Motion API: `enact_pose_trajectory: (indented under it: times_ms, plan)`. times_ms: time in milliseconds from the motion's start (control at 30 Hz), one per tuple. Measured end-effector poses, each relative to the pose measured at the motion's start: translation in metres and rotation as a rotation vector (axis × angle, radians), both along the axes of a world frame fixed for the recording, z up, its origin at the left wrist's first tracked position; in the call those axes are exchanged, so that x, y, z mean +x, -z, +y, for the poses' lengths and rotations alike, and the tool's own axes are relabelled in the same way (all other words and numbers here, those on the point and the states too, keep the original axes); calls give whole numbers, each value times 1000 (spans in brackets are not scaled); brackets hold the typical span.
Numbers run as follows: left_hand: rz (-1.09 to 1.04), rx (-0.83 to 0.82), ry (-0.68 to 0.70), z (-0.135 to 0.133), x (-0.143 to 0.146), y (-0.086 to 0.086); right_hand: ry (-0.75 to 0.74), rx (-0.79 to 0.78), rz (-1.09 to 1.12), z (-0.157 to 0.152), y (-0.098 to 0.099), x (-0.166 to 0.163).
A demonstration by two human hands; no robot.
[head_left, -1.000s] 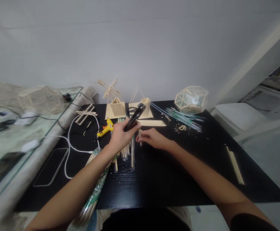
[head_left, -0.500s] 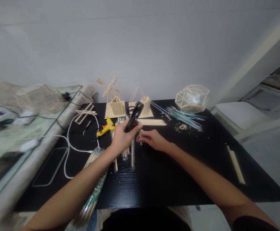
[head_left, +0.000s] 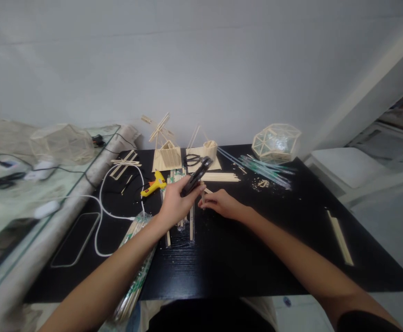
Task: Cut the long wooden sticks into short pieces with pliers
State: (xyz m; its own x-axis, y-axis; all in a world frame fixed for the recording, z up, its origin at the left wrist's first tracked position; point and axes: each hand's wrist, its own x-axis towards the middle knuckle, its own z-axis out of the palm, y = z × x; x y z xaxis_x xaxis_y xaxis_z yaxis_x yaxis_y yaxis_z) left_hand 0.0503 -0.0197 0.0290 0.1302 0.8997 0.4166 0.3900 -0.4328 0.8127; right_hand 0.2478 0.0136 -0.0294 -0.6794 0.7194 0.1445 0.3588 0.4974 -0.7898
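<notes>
My left hand [head_left: 174, 204] is closed round a black cutting tool [head_left: 197, 175] whose handles point up and to the right. My right hand [head_left: 221, 203] pinches a short wooden stick [head_left: 202, 197] and holds it upright at the tool's jaws. Both hands hover over a loose row of wooden sticks [head_left: 180, 220] lying on the black table [head_left: 243, 249].
A yellow glue gun [head_left: 153, 183] with a white cable lies left of the hands. Stick models, black scissors [head_left: 192, 159] and a bundle of sticks [head_left: 219, 176] stand behind. A wire polyhedron [head_left: 275, 143] sits far right, a packet of sticks [head_left: 135, 276] near the front edge, a glass shelf at left.
The tool in my left hand has tilted lower and flatter toward the stick. My right hand has shifted slightly down and right with the stick.
</notes>
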Motion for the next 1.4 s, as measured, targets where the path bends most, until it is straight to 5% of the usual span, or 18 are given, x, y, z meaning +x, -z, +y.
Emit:
enact_pose_trajectory:
  times_ms: [333, 633, 800, 1067, 1167, 1400]
  plan:
    - [-43, -26, 54, 2, 1, 2, 18, -1, 10, -3, 0, -1]
    - [-14, -19, 40, 4, -4, 6, 90, 12, 106, 0, -37, -7]
    - [-32, -40, 45, 4, -4, 7, 100, 51, 135, -1, -35, -10]
    - [19, -34, 42, -2, -12, -13, 106, 138, 115, -2, -31, -9]
    - [143, 4, -41, -4, -29, -28, 114, 99, 141, -2, -33, -10]
    - [861, 110, -153, -11, -54, -44, 134, -13, 234, -2, -33, -12]
